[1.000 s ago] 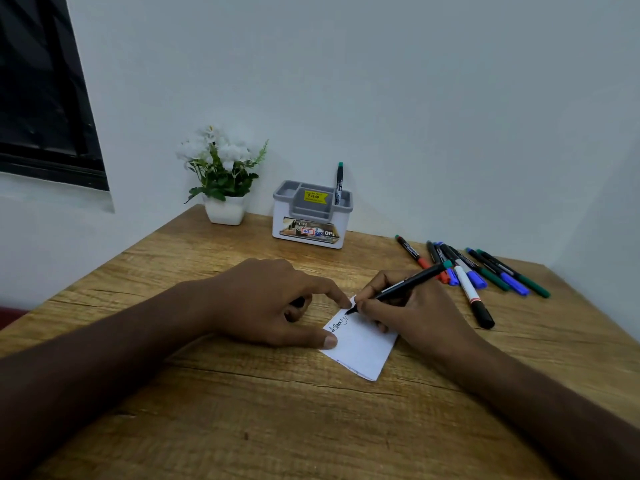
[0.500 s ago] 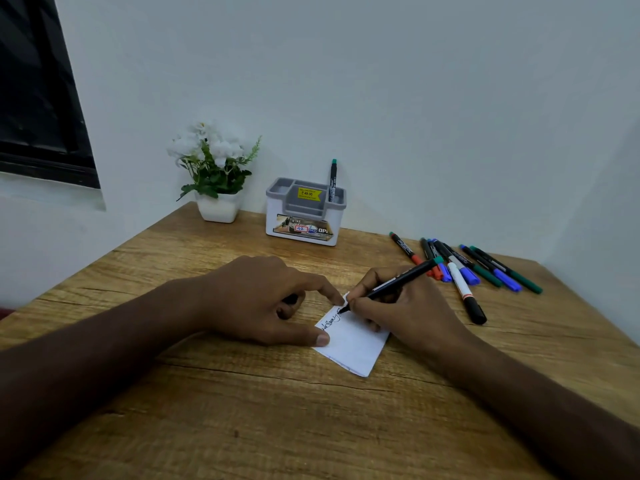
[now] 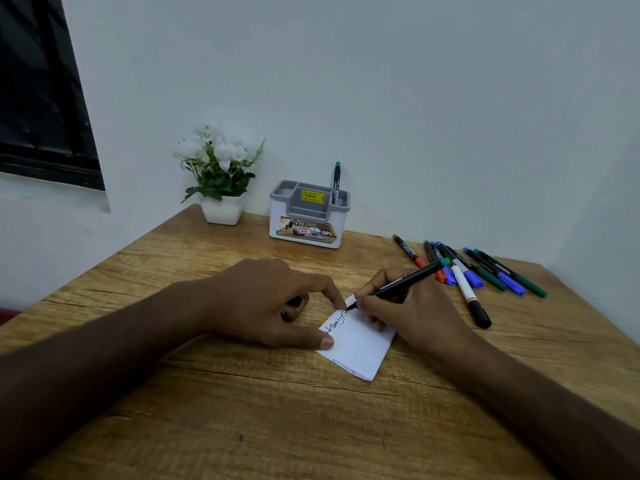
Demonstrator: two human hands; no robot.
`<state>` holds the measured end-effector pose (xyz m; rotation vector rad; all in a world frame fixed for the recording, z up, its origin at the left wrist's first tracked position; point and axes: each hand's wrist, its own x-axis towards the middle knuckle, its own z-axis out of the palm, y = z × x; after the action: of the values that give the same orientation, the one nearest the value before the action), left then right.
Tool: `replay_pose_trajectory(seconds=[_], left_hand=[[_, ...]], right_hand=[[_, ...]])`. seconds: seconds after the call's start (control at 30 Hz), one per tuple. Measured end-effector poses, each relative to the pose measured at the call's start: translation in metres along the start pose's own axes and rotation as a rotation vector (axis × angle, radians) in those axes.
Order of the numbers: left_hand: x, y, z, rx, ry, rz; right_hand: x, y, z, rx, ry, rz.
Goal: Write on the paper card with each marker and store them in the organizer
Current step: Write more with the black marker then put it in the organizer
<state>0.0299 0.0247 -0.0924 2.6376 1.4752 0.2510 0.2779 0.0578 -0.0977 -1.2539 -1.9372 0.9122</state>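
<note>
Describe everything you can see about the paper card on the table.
The paper card is a small white rectangle, apparently thin folded paper, lying flat and turned at an angle on the wooden table. A line of black handwriting runs along its upper left edge. The left hand pins that edge with forefinger and thumb; the right hand rests on its far side, holding the marker tip to the card.
</note>
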Motion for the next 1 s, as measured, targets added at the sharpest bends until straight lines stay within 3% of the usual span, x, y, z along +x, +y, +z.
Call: replay_pose_trajectory(seconds=[1.0], left_hand=[[-0.0011, 0.0017, -0.0009, -0.011, 0.003, -0.007]], right_hand=[[0.0018, -0.0002, 0.0009, -0.005, 0.055, 0.060]])
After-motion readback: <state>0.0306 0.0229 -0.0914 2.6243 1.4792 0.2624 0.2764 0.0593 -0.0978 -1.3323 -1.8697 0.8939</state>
